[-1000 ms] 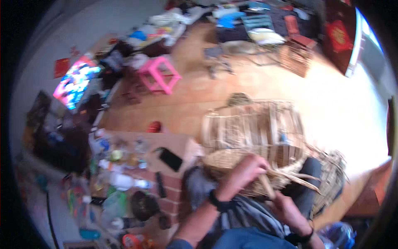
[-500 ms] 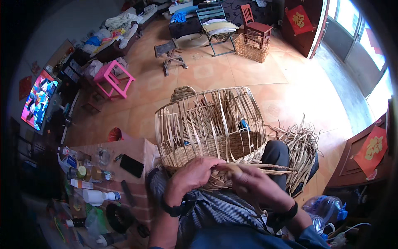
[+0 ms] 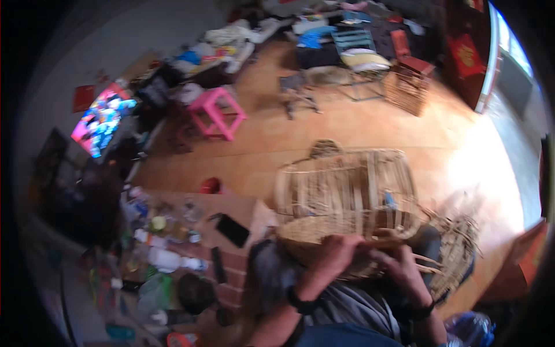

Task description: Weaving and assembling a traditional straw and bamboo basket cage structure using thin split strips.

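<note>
A half-woven wicker basket [image 3: 347, 173] with an openwork side of thin ribs leans on my lap, its tightly plaited part [image 3: 315, 225] toward me. At the near edge, my left hand [image 3: 341, 250] has its fingers closed at the weaving, on the strands as far as the blur shows. Close beside it, my right hand [image 3: 400, 261] is closed on pale dried plant strands [image 3: 428, 263], whose loose ends stick out to the right. Motion blur hides the fingertips and the exact weave between the hands.
To the right of the basket lies a heap of dried stalks [image 3: 459, 246]. On the left, a low table [image 3: 231, 199] carries a black phone [image 3: 233, 231], a white bottle [image 3: 165, 259] and jars. Beyond are a pink stool [image 3: 217, 113], a finished basket [image 3: 406, 92] and a lit television [image 3: 104, 121].
The whole view has swung left, so everything sits further right and lower, and is blurred. Both hands stay at the basket's near edge, with the right hand still on the strands.
</note>
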